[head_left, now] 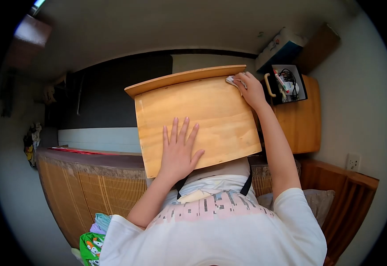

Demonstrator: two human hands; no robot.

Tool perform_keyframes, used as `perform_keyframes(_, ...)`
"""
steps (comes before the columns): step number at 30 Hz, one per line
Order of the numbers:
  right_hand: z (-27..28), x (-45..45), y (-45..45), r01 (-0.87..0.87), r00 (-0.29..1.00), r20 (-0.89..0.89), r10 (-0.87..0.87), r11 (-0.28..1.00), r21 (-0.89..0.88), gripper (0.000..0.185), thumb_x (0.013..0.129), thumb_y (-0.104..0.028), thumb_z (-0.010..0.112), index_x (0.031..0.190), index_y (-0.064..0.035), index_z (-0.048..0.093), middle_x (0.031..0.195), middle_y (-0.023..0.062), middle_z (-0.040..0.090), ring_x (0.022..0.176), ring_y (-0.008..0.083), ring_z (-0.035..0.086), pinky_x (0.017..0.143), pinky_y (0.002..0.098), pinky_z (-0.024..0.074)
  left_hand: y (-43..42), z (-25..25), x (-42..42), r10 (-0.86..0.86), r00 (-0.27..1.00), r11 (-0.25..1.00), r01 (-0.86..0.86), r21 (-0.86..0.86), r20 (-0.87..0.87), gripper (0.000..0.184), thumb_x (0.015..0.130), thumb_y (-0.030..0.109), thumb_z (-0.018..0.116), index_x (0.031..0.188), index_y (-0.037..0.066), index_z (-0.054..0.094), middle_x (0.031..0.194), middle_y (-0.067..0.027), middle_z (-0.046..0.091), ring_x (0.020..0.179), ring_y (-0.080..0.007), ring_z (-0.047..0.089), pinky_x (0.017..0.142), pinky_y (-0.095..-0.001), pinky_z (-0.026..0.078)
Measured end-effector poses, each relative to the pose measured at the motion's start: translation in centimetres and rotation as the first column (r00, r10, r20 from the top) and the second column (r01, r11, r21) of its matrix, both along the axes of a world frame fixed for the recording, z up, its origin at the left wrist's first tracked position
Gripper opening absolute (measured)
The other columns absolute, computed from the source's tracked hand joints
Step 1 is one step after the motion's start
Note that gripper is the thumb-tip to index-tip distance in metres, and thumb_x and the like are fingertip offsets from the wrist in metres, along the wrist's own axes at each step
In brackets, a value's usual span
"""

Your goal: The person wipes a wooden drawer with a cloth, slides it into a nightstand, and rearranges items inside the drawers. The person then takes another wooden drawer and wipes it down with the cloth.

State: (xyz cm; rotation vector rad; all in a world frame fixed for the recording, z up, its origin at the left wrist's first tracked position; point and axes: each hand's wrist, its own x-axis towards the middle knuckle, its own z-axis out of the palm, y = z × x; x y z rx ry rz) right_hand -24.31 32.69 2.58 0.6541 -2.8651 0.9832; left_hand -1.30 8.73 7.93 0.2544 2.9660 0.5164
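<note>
Currently I see the wooden board at twelve o'clock, long axis roughly nine to three; left hand spread flat, gripping nothing, at its seven o'clock; right hand pinching a white cloth at one o'clock, nearer the raised lip.

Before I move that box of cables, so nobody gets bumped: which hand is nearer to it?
Right. The right hand is just left of the box; the left hand lies farther off, on the wooden board.
</note>
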Motion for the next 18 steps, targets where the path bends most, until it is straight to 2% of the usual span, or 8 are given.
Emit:
perform_keyframes(4, -1.0, -0.1, 0.4, -0.059, 0.996, -0.071, 0.053, 0.995, -0.082, 0.01, 0.091, -0.013, 0.067, 0.097, -0.0056, 0.066, 0.096, 0.011, 0.063, 0.092, 0.0341, 0.062, 0.078, 0.039, 0.0506, 0.3, -0.1, 0.2, 0.028, 0.999, 1.0, -0.028, -0.011, 0.017, 0.072, 0.094, 0.045, 0.056, 0.155, 0.013, 0.034, 0.162, -0.0173, 0.023, 0.151, -0.0409, 0.011, 0.12, -0.0595, 0.006)
perform_keyframes(8, 1.4, 8.8, 4.4, -0.115, 0.987, 0.097, 0.128, 0.984, -0.136, 0.014, 0.086, -0.008, 0.071, 0.099, -0.0042, 0.069, 0.094, 0.0126, 0.063, 0.092, 0.0332, 0.061, 0.079, 0.0385, 0.0493, 0.1, -0.5, 0.4, 0.044, 0.998, 0.998, -0.042, -0.056, 0.035, 0.073, 0.094, 0.046, 0.056, 0.155, 0.014, 0.032, 0.162, -0.0165, 0.023, 0.152, -0.0397, 0.01, 0.12, -0.0589, 0.005)
perform_keyframes(12, 4.0, 16.6, 7.5, -0.114, 0.98, 0.157, 0.123, 0.991, -0.068, 0.013, 0.084, -0.006, 0.072, 0.096, -0.0056, 0.07, 0.089, 0.0107, 0.061, 0.083, 0.0303, 0.057, 0.076, 0.0379, 0.0467, -0.1, -0.4, 0.7, 0.018, 0.999, 0.999, -0.015, -0.051, 0.044, 0.073, 0.094, 0.045, 0.056, 0.155, 0.014, 0.032, 0.162, -0.0163, 0.022, 0.152, -0.0396, 0.01, 0.12, -0.0588, 0.005)
perform_keyframes(14, 5.0, 17.8, 7.4, -0.134, 0.982, 0.134, 0.137, 0.991, -0.027, 0.014, 0.082, -0.005, 0.073, 0.095, -0.0071, 0.069, 0.086, 0.009, 0.06, 0.084, 0.029, 0.056, 0.076, 0.0381, 0.0461, -0.2, -0.4, 0.6, 0.01, 0.999, 0.999, -0.008, -0.042, 0.038, 0.073, 0.094, 0.045, 0.056, 0.155, 0.014, 0.032, 0.163, -0.0164, 0.021, 0.152, -0.0397, 0.01, 0.12, -0.0588, 0.004)
perform_keyframes(16, 5.7, 17.9, 6.3, -0.216, 0.973, 0.087, 0.213, 0.976, 0.025, 0.016, 0.08, -0.006, 0.073, 0.096, -0.008, 0.068, 0.086, 0.0073, 0.06, 0.086, 0.0283, 0.056, 0.077, 0.0387, 0.0462, -0.2, -0.3, 0.5, 0.004, 1.0, 0.999, -0.003, -0.035, 0.03, 0.073, 0.094, 0.044, 0.056, 0.155, 0.013, 0.032, 0.163, -0.0164, 0.021, 0.152, -0.0398, 0.01, 0.12, -0.0588, 0.004)
perform_keyframes(18, 5.2, 16.6, 4.1, -0.362, 0.93, 0.057, 0.362, 0.932, -0.007, 0.014, 0.082, -0.01, 0.072, 0.095, -0.0085, 0.066, 0.082, 0.0063, 0.058, 0.084, 0.0283, 0.057, 0.076, 0.0402, 0.0461, 0.0, -0.2, 0.4, 0.002, 1.0, 1.0, -0.002, -0.03, 0.022, 0.072, 0.094, 0.044, 0.056, 0.155, 0.013, 0.032, 0.163, -0.0165, 0.021, 0.152, -0.0398, 0.01, 0.12, -0.0588, 0.004)
